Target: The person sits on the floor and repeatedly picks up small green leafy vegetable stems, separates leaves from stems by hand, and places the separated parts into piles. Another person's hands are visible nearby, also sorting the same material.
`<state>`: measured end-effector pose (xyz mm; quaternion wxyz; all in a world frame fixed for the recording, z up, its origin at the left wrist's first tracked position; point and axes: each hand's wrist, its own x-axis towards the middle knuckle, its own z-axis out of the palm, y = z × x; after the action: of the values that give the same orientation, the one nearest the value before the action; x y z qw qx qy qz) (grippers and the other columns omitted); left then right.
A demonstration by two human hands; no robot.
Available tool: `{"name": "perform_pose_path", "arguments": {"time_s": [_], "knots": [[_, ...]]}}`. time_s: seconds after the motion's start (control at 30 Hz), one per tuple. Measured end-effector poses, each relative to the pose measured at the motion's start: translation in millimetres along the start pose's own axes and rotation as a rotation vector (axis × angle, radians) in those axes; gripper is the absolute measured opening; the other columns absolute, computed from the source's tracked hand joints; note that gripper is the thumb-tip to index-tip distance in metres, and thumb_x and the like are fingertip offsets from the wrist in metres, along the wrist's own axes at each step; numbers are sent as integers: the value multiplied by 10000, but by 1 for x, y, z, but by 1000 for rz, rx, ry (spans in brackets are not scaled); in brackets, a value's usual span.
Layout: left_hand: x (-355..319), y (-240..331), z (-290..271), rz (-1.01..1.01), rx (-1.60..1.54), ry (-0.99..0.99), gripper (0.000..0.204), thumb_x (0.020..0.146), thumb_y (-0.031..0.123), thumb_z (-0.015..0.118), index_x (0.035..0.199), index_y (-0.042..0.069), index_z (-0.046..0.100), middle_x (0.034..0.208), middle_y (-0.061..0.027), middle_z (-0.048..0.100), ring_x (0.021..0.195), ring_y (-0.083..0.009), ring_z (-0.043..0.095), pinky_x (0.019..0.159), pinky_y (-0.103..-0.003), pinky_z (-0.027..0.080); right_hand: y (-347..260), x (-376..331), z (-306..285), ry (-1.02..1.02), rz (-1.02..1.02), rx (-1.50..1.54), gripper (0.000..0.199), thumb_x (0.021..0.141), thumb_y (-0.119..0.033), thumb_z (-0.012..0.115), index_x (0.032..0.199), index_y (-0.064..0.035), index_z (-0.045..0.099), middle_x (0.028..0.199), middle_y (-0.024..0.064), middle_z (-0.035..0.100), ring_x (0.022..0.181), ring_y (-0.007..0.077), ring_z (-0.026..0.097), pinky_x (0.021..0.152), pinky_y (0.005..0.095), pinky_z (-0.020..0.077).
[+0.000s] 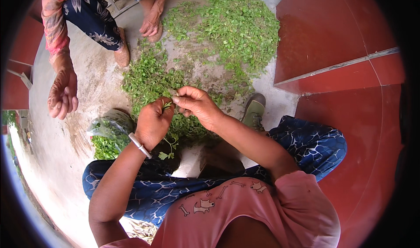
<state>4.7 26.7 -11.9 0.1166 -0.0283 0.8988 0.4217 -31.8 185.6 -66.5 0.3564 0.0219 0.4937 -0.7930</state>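
My left hand (pixel 153 123), with a silvery bracelet at the wrist, is closed around a leafy green sprig (pixel 167 151). Its lobed leaves, like those of parsley or celery, hang out below the fist. Fingers and thumb of my right hand (pixel 199 106) pinch together beside it, at what looks like the sprig's root end; the exact grip is partly hidden. Both hands meet above a heap of loose greens (pixel 151 79) spread over the floor. By my left wrist stands a clear plastic bag (pixel 120 119) with bright green leaves in it.
A larger pile of greens (pixel 240 27) lies at the far right on the concrete floor (pixel 83 121), near red tiled walls or steps (pixel 328 33). Another person sits opposite, one hand (pixel 64 95) hanging at the left, the other by a foot. My green shoe (pixel 254 110) rests beside the heap.
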Motion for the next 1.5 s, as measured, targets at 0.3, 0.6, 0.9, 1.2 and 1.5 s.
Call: {"name": "perform_pose_path", "arguments": {"time_s": [0.3, 0.6, 0.9, 1.2, 1.5], "knots": [[6, 8, -24, -255, -556, 84, 124, 935, 173, 515, 888, 71, 568, 706, 77, 458, 600, -29, 345, 525, -198, 294, 24, 23, -31, -61, -191, -549, 214, 851, -190, 646, 978, -26, 594, 811, 59, 623, 710, 159, 599, 647, 292, 484], [-4, 22, -33, -172, -592, 50, 181, 974, 250, 456, 908, 99, 528, 818, 29, 524, 753, -77, 461, 683, -226, 368, 32, 98, -238, 888, -230, -1001, 231, 826, -182, 599, 1014, -52, 636, 858, 135, 675, 768, 289, 652, 713, 385, 509], [0, 25, -34, -223, -766, 35, 216, 990, 225, 414, 888, 42, 464, 662, -10, 451, 552, -93, 451, 562, -236, 414, 7, 130, -214, 1142, 49, -1158, 214, 794, -317, 608, 844, -112, 645, 847, 163, 658, 822, 374, 620, 704, 448, 495], [0, 24, -30, -221, -647, -80, 211, 986, 233, 427, 904, 43, 471, 631, 12, 454, 549, -70, 448, 536, -208, 384, 20, 118, -233, 943, 23, -1106, 206, 749, -274, 654, 860, -101, 652, 885, 149, 653, 798, 360, 624, 687, 441, 492], [3, 20, -26, -274, -511, 67, 207, 940, 239, 540, 908, 47, 471, 650, 34, 433, 557, -48, 382, 490, -213, 332, 9, 46, -156, 353, -146, -363, 41, 862, -77, 561, 884, -58, 532, 820, 53, 632, 631, 110, 608, 525, 254, 453]]}}
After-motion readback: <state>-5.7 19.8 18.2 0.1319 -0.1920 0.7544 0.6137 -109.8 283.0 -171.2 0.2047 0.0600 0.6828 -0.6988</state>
